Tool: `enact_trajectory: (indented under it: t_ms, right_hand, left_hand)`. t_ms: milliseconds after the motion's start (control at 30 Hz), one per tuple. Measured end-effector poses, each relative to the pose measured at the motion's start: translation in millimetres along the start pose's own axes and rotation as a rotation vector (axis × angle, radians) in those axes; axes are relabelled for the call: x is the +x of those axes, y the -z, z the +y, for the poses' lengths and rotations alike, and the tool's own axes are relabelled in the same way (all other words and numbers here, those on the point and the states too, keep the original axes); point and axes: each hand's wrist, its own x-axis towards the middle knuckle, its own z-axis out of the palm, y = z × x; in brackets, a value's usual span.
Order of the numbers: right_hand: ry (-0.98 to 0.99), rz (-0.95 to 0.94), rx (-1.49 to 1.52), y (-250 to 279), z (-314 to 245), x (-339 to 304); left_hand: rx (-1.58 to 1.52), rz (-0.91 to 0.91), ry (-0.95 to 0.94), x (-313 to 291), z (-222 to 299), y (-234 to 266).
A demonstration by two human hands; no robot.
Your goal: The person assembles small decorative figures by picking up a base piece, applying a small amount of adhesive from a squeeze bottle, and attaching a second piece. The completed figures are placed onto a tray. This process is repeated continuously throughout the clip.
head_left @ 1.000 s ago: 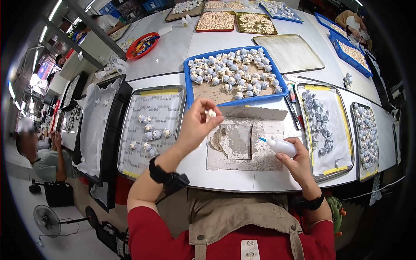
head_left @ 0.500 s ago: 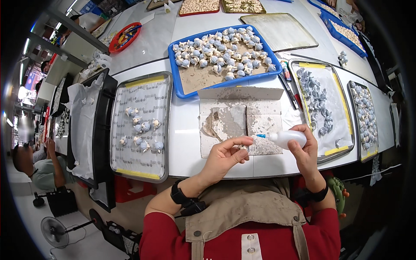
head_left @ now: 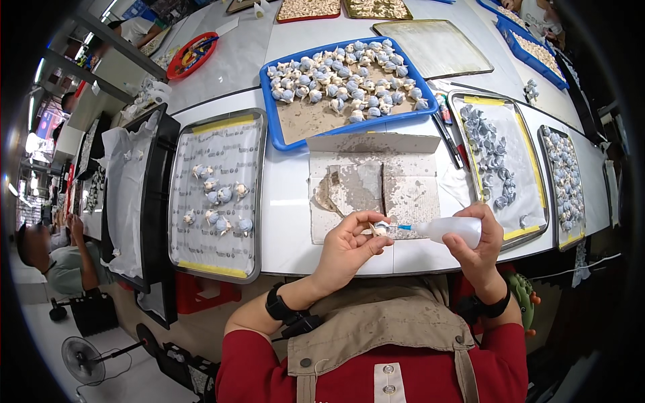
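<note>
My left hand [head_left: 353,245] pinches a small cream figurine [head_left: 381,229] between thumb and fingers, above the near edge of a stained cardboard sheet [head_left: 413,195]. My right hand [head_left: 478,242] is wrapped round a white squeeze bottle [head_left: 447,230], which lies nearly level. Its thin blue nozzle [head_left: 404,228] points left, and the tip is at the figurine; whether they touch I cannot tell. Beyond the cardboard, a blue tray [head_left: 285,142] carries many small cream figurines with blue-grey caps. More of them lie on a paper-lined metal tray [head_left: 195,258] to the left.
To the right, a metal tray [head_left: 531,205] bears loose grey-blue pieces, beside a narrow tray of capped figurines [head_left: 564,181]. Black pens [head_left: 449,141] lie by the cardboard. A black crate [head_left: 158,195] stands at the left, a red basket [head_left: 191,54] farther back. Other people work at left.
The bottle has tilted level and moved slightly right and down, its nozzle now meeting the figurine's position. My left hand has turned, so the figurine shows more between the fingertips.
</note>
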Motion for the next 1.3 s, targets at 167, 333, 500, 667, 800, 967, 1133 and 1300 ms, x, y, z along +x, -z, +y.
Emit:
enact_trajectory:
  t_ms: [167,333,500,667,800,967,1133,1300]
  right_hand:
    - [0.069,-0.022,-0.073,-2.8,-4.1,1.3]
    - [0.178,-0.027,-0.165,-7.0,-8.2,7.3]
    - [0.225,-0.036,-0.174,-11.5,-11.4,11.6]
    - [0.232,-0.038,-0.189,-10.9,-11.4,12.3]
    - [0.182,-0.019,-0.186,-6.0,-9.0,9.1]
    - [0.193,-0.023,-0.205,-3.2,-7.2,9.6]
    - [0.196,-0.038,-0.204,-5.4,-6.8,11.0]
    - [0.143,-0.033,-0.114,-6.9,-2.2,11.9]
  left_hand:
    - [0.077,0.01,-0.03,-1.4,-4.9,2.5]
    - [0.074,0.011,-0.049,-1.0,-5.6,2.0]
    - [0.053,0.01,-0.028,-1.7,-3.7,0.8]
    - [0.093,0.003,-0.041,-1.3,-5.7,2.3]
    - [0.05,-0.013,-0.065,0.6,-6.4,2.7]
    - [-0.011,-0.013,-0.05,2.4,-7.3,1.1]
    - [-0.001,-0.007,-0.065,1.5,-7.8,2.1]
    - [-0.002,0.004,-0.05,0.1,-3.3,10.9]
